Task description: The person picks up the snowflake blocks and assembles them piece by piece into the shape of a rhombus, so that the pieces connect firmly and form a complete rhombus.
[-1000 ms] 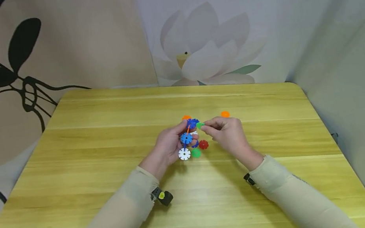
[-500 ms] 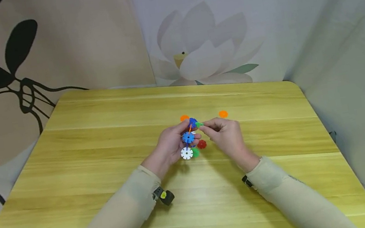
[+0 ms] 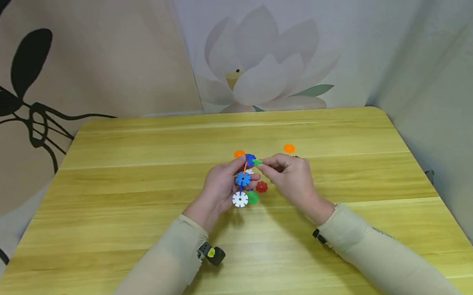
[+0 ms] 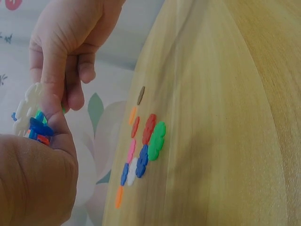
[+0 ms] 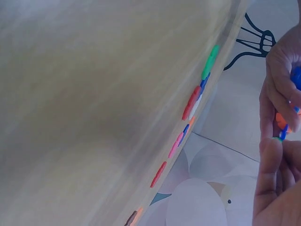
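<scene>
My left hand (image 3: 220,187) grips a chain of joined, notched plastic discs above the table. In it a white disc (image 3: 240,199) sits nearest me, then a light blue disc (image 3: 242,179), an orange one seen edge-on, and a dark blue disc (image 3: 250,160) at the far end. Between thumb and fingertips my right hand (image 3: 292,176) pinches a green disc (image 3: 257,162) against the dark blue one. Whether its slot is engaged I cannot tell. In the right wrist view the fingers hide most of this join.
Loose discs lie flat on the wooden table (image 3: 135,210) beneath and beyond the hands. Among them are a red disc (image 3: 262,187), another green disc (image 3: 252,197), an orange disc (image 3: 289,148), a pink disc (image 4: 131,151) and a brown disc (image 4: 141,95). A patterned cloth hangs behind the table.
The green disc has come in closer to the dark blue disc and turned more edge-on. Both hands have otherwise stayed almost in place, keeping their holds.
</scene>
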### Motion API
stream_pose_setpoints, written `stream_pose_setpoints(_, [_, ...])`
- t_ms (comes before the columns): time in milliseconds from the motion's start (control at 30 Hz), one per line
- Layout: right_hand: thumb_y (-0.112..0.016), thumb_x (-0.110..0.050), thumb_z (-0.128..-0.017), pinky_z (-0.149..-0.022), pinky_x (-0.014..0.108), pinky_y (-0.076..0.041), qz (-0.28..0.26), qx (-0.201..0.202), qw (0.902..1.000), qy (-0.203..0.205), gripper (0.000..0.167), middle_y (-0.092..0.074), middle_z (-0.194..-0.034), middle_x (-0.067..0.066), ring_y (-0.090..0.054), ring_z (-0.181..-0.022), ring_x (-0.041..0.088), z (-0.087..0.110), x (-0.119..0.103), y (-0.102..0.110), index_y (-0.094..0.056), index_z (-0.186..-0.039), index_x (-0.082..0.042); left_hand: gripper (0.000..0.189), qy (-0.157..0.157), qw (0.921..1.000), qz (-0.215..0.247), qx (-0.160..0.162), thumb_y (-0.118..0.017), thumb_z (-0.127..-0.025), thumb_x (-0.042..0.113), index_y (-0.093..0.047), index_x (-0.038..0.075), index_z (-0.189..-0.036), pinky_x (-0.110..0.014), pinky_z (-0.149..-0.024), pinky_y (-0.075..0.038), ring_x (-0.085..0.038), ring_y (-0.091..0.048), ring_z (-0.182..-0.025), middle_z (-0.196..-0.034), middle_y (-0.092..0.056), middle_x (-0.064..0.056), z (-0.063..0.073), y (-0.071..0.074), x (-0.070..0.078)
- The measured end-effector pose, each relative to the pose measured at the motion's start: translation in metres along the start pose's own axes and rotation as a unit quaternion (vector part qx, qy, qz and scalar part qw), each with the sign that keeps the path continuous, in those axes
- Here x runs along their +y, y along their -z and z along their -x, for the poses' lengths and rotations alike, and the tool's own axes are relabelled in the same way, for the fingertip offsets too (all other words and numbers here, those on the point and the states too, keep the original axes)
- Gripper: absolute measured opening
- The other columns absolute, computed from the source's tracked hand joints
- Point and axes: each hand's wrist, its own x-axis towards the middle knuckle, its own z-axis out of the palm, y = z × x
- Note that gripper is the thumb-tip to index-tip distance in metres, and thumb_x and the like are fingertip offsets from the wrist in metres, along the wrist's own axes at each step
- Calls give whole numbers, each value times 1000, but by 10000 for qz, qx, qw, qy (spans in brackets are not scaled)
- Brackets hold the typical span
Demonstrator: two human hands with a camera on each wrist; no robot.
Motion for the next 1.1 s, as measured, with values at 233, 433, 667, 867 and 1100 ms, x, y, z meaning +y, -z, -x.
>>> stream_pose_setpoints(233, [-85, -10, -92, -58, 14, -59, 137, 28, 9997, 198, 9, -82, -87, 12, -73, -66, 16, 1, 0, 0, -83, -95, -1, 44, -103, 9999, 11, -62, -60, -111, 30, -64, -9, -132, -23, -64, -66, -14, -77, -67, -85, -79, -11, 1, 1, -1])
stream_pose_setpoints(433, [-86, -9, -91, -61, 13, -59, 239, 63, 9992, 326, 10, -82, -87, 13, -75, -69, 20, 2, -2, 0, -83, -97, 0, 42, -76, 9999, -43, -51, -59, -112, 30, -66, -7, -131, -23, -65, -67, -13, -78, -70, -90, -79, -12, 1, 2, -1])
stream_pose_setpoints(667, [-86, -8, -91, -63, 12, -58, 369, 79, 9985, 385, 10, -82, -88, 14, -77, -70, 23, 3, -4, -1, -83, -96, 1, 40, -146, 9998, -120, -78, -58, -113, 28, -67, -7, -132, -24, -67, -67, -15, -79, -73, -100, -80, -19, 2, 1, -1])
stream_pose_setpoints(867, [-85, -6, -91, -62, 10, -57, 343, 106, 9986, 384, 9, -82, -89, 14, -76, -69, 23, 3, -4, -1, -83, -95, 0, 40, -157, 9998, -72, -123, -59, -112, 27, -65, -8, -132, -24, -67, -67, -15, -79, -74, -101, -78, -21, 3, 0, 0])
stream_pose_setpoints(1100, [-86, -5, -90, -63, 12, -59, 341, 105, 9979, 540, 9, -83, -91, 13, -77, -70, 23, 3, -1, -1, -83, -97, 0, 40, -160, 9997, -56, -178, -57, -112, 26, -65, -8, -132, -23, -65, -67, -14, -78, -71, -100, -77, -16, 2, 2, -1])
